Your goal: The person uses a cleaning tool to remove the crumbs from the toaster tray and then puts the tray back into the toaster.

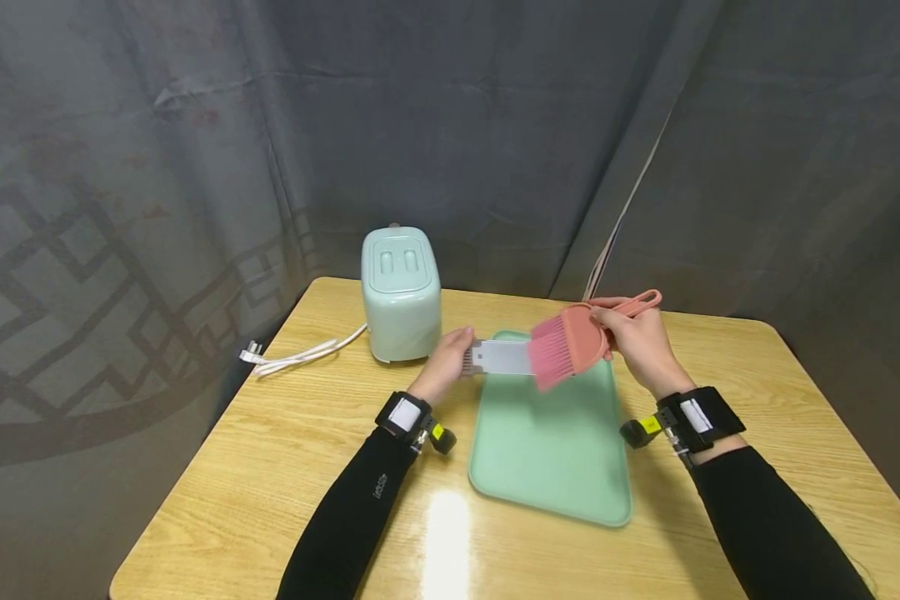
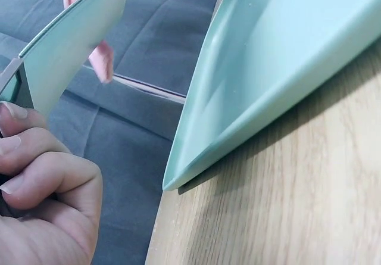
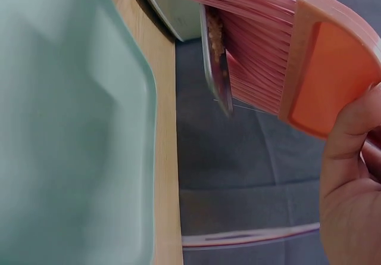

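Note:
My left hand (image 1: 444, 363) grips one end of a thin metal crumb tray (image 1: 501, 357), held out above a pale green serving tray (image 1: 555, 454). Curled fingers around its dark end show in the left wrist view. With my right hand (image 1: 641, 343) I hold a pink-bristled hand brush (image 1: 587, 335) by its coral handle. Its bristles lie against the crumb tray's far end. Brown crumbs (image 3: 215, 33) cling to the metal beneath the bristles in the right wrist view. Behind my left hand stands a mint-green toaster (image 1: 405, 321), its slots covered by a lid.
The toaster's white cord and plug (image 1: 292, 358) trail toward the left edge of the wooden table (image 1: 285, 492). A grey curtain (image 1: 457, 150) hangs directly behind the table, with a thin pale cable (image 1: 630, 200) running down it.

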`<state>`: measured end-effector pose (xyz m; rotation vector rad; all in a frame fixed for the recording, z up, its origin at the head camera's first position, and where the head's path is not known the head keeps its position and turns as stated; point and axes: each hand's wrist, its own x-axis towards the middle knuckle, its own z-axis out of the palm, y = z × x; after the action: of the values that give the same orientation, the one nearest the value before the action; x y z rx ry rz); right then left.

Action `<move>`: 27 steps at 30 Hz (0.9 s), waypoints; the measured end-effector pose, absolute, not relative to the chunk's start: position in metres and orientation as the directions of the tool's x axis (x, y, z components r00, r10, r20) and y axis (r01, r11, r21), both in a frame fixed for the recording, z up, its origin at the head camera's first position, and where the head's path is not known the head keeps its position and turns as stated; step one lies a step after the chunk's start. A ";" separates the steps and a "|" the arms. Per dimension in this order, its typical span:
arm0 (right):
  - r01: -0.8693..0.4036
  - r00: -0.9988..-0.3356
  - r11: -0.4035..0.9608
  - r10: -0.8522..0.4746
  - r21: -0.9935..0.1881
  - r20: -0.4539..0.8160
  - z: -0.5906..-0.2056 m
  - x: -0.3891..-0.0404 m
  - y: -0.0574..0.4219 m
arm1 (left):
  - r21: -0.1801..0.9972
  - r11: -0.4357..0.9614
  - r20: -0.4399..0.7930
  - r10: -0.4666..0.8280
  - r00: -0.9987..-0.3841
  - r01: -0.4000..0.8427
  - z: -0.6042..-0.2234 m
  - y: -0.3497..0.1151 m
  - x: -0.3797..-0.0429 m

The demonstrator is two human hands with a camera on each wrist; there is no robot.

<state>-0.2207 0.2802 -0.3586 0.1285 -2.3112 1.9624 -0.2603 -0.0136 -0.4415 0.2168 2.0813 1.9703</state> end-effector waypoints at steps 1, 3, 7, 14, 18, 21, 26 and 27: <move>-0.131 -0.991 0.158 0.010 -0.979 0.134 -0.359 -0.220 0.283 | 0.995 0.064 -0.091 0.287 -0.954 -0.076 -0.442 -0.014 -0.260; -0.127 -0.991 0.141 0.018 -0.982 0.131 -0.361 -0.220 0.288 | 0.995 0.063 -0.093 0.284 -0.954 -0.078 -0.442 -0.015 -0.260; -0.125 -0.991 0.100 0.030 -0.987 0.128 -0.363 -0.219 0.298 | 0.994 0.069 -0.095 0.282 -0.955 -0.079 -0.443 -0.016 -0.261; -0.113 -0.992 0.047 0.051 -0.993 0.115 -0.364 -0.216 0.309 | 0.994 0.068 -0.103 0.279 -0.955 -0.087 -0.443 -0.020 -0.262; -0.100 -0.993 0.020 0.057 -0.995 0.101 -0.364 -0.215 0.314 | 0.994 0.067 -0.100 0.279 -0.955 -0.085 -0.443 -0.021 -0.262; -0.097 -0.994 -0.019 0.060 -0.995 0.096 -0.366 -0.214 0.317 | 0.994 0.063 -0.101 0.284 -0.954 -0.087 -0.444 -0.021 -0.262; -0.104 -0.993 -0.078 0.060 -0.991 0.100 -0.369 -0.213 0.321 | 0.994 0.074 -0.104 0.287 -0.952 -0.086 -0.445 -0.022 -0.262; -0.105 -0.993 -0.091 0.062 -0.990 0.100 -0.369 -0.213 0.321 | 0.993 0.079 -0.105 0.286 -0.952 -0.085 -0.445 -0.023 -0.262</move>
<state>-0.2129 0.3212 -0.3692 0.0485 -2.0381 2.2396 -0.2616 -0.0228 -0.4447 0.2011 2.0876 1.9525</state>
